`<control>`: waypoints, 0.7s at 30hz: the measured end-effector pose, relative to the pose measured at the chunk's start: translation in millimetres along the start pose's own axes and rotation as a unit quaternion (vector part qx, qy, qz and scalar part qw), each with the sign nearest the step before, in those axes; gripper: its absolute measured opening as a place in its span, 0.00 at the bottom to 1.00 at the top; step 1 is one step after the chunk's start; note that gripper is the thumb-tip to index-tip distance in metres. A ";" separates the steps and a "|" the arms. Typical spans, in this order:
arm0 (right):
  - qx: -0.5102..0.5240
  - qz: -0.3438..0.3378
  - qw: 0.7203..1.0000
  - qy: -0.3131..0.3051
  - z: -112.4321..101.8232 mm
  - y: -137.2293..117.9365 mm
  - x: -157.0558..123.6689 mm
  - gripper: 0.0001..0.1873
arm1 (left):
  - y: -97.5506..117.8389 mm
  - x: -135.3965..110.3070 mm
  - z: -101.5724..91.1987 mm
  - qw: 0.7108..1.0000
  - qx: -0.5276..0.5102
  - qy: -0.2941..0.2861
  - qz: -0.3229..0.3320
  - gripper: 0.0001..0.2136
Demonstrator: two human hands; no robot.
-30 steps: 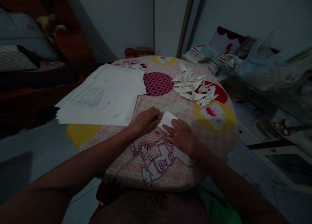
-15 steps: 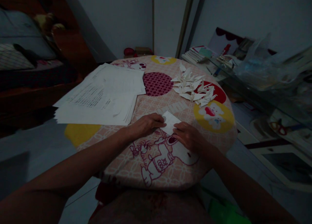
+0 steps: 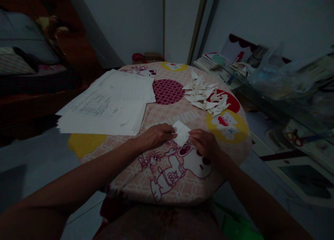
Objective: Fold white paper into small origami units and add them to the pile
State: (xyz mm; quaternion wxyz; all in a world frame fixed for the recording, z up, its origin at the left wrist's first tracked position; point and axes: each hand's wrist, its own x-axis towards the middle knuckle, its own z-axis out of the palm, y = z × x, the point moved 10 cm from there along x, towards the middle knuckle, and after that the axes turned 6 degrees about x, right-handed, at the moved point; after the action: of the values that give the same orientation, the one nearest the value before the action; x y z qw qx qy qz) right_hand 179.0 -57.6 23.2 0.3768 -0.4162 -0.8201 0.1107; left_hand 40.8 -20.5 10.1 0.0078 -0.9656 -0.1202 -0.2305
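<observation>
A small white folded paper point(image 3: 182, 132) lies on a round table covered by a pink cartoon-print cloth point(image 3: 167, 170). My left hand point(image 3: 156, 135) rests on the cloth with its fingers curled, the fingertips pinching the paper's left edge. My right hand point(image 3: 205, 142) is closed too, its fingers pressing the paper's right lower edge. Both forearms reach in from the bottom of the view.
A thick stack of printed white sheets point(image 3: 109, 104) covers the table's left half. A heap of several folded white paper pieces point(image 3: 206, 95) sits at the far right. Right of the table are cluttered shelves with books point(image 3: 211, 59), plastic bags and red scissors point(image 3: 293, 137).
My right hand has slid back to the right off the paper, uncovering more of it. The left hand has stayed at the paper's left edge. The view has shifted slightly.
</observation>
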 end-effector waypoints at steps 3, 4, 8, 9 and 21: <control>-0.040 -0.022 0.998 -0.049 15.5 -9.4 1.4 0.09 | 2.0 0.3 -2.6 1.000 0.001 -0.005 0.000 0.13; -0.052 -0.019 0.996 -0.070 21.2 -10.3 2.2 0.09 | 1.8 0.5 -3.5 1.000 -0.005 -0.009 -0.005 0.14; -0.079 0.052 0.994 -0.059 22.0 1.4 10.9 0.07 | 2.1 2.4 -9.8 0.999 -0.046 -0.005 -0.017 0.14; -0.083 0.073 0.993 -0.048 20.0 5.3 13.8 0.11 | 2.6 3.0 -11.8 0.998 -0.056 0.000 -0.017 0.13; 0.273 0.403 0.873 0.016 33.4 83.9 21.6 0.09 | -16.0 0.6 -12.3 0.983 -0.139 0.025 -0.114 0.08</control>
State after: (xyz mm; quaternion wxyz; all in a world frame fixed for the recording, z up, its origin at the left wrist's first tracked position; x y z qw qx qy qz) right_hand 197.6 16.1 -30.0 0.4114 -0.5929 -0.5118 0.4661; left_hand 32.0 -5.7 20.7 -0.1498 -0.9310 -0.1962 -0.2688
